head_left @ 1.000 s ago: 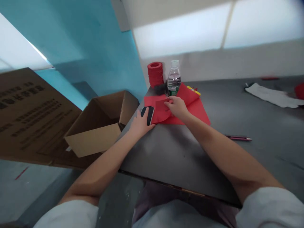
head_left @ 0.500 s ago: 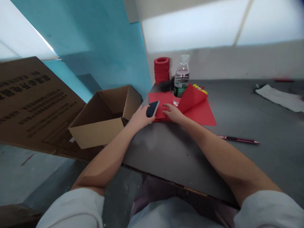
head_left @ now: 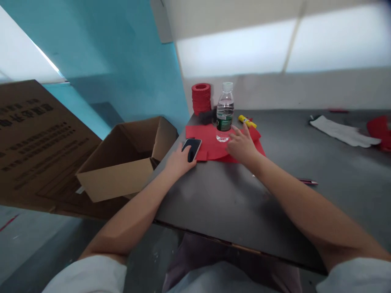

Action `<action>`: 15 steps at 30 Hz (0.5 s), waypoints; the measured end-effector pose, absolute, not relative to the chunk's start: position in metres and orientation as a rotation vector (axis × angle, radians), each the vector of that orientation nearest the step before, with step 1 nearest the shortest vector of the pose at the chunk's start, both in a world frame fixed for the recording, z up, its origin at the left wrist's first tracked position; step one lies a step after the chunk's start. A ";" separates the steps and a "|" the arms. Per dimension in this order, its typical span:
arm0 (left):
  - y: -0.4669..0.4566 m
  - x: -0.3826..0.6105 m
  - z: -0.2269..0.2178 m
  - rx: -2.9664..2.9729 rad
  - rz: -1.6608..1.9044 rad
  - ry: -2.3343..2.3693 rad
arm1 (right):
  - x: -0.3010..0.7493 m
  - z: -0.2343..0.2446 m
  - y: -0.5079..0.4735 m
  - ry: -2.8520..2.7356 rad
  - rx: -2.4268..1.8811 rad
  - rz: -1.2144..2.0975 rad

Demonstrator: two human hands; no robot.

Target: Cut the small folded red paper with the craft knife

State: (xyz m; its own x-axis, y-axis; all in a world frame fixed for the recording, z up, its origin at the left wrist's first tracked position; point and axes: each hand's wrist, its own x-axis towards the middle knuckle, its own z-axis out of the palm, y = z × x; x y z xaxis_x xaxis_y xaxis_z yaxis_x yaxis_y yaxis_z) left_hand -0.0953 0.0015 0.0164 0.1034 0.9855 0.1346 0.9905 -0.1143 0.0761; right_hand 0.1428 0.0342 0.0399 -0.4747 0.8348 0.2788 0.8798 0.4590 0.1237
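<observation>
My left hand is around the near end of a smartphone with a dark screen and pale edge, its thumb and fingers at the phone's sides. The phone lies at the left part of some red paper sheets on the table. Over the right part of the paper is my right hand, fingers apart and holding nothing I can see. Just left of its fingertips a clear water bottle with a green label stands upright. A yellow glue stick lies behind that hand.
Ridged red rolls are stacked at the table's back corner, beside a dark object. An open cardboard box stands left of the grey table. To the right lie a pen-like tool, a white glove and red material.
The raised red sheet has come down flat beside the bottle. My right hand has moved right and its fingers have spread. My left hand stays at the phone; the view has shifted slightly.
</observation>
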 end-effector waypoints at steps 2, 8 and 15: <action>-0.001 -0.091 0.017 -2.321 -0.216 -1.951 | 0.164 0.033 0.028 -2.572 -1.567 -0.341; -0.007 -0.035 0.017 -2.820 -0.106 -1.334 | 0.244 0.018 -0.007 -2.647 -1.655 0.021; 0.014 0.047 -0.011 -3.058 -0.079 -1.094 | 0.341 0.004 -0.069 -2.410 -1.713 0.387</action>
